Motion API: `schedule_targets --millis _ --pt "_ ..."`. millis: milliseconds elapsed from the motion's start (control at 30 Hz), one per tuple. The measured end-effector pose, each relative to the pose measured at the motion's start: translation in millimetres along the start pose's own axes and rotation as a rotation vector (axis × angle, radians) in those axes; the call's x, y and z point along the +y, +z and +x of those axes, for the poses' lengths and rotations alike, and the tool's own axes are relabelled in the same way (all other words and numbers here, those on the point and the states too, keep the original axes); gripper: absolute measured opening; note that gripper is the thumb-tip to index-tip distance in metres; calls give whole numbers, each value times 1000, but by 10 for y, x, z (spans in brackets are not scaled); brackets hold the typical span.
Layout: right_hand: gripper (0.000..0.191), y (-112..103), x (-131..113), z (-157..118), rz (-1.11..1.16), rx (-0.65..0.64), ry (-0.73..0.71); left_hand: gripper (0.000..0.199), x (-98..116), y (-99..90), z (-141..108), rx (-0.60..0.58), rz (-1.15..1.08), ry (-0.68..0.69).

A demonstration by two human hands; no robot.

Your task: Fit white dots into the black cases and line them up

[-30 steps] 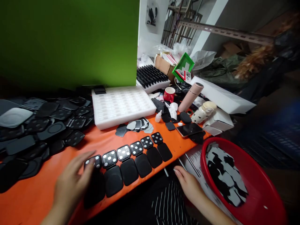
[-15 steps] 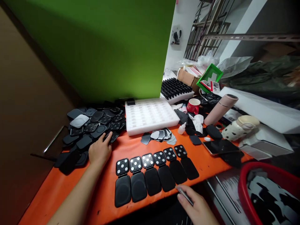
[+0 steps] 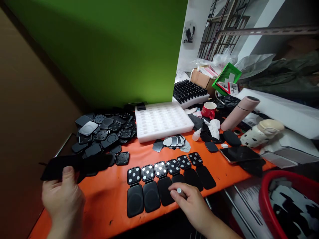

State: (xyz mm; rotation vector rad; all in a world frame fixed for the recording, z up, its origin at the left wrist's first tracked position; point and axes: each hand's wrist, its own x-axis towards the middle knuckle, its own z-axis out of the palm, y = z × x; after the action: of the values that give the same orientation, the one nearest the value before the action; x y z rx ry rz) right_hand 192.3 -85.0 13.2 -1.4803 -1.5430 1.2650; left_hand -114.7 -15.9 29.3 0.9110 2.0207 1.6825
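Observation:
My left hand is closed on a dark flat folding case, thumb on top, at the left edge of the orange table; its details are lost in shadow. Beside it lies a heap of black folding cases, with one dotless square lid at its near edge. In my right hand is a slim metal pen-like tool, gripped between thumb and fingers. That hand hovers over a row of several opened black cases, whose square lids each carry pale round dots.
Behind the row are a white foam tray, grey and silver thin plates and a small dropper bottle. At the right are a phone, a pink flask, a red mug and a red basket.
My left hand has moved from the heap back towards the left edge and now holds a dark case. My right hand, still with the tool, has moved up and left over the row.

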Motion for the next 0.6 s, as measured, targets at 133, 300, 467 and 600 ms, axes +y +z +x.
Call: schedule_targets --millis 133,300,467,600 --pt "41 200 -18 48 210 -70 -25 31 44 323 -661 -170 -219 -203" --pt "35 403 38 1 132 -31 -65 56 57 725 -1429 -547 -557 -661" --pt "40 341 95 -70 -123 -95 -210 65 91 697 -1603 -725 -482 -686" --pt "33 277 57 -90 147 -87 -147 39 97 587 -1539 -909 -575 -966"
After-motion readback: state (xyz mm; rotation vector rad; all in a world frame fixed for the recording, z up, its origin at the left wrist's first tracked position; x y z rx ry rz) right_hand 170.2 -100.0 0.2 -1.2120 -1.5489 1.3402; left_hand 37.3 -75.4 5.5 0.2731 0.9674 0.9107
